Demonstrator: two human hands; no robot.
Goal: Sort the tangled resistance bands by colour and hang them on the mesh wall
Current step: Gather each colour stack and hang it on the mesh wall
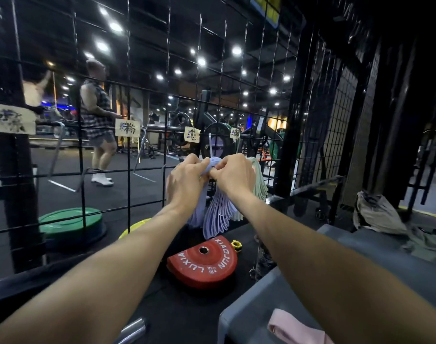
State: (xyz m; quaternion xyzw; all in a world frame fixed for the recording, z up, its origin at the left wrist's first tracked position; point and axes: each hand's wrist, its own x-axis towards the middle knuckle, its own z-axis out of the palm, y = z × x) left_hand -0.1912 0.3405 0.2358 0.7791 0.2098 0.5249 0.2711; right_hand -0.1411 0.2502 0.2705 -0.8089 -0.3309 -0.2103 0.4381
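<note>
At the centre of the frame a bunch of lavender bands (213,219) hangs against the mesh wall (147,100), with pale green bands (258,180) just to its right. The left hand (186,177) and the right hand (233,173) meet at its top, fingers curled and pinching one lavender band there (beneath paper labels (192,134)). A red weight plate (202,263) lies below, and a pink band (295,327) rests on the grey worktop (251,306) at lower right.

We count four paper labels (127,127) on the mesh wall (129,45), two hanging band bundles, one lilac (215,219) and one pale green (259,180), one pink band (290,327), one red weight plate (203,263) and two hands (187,180).
</note>
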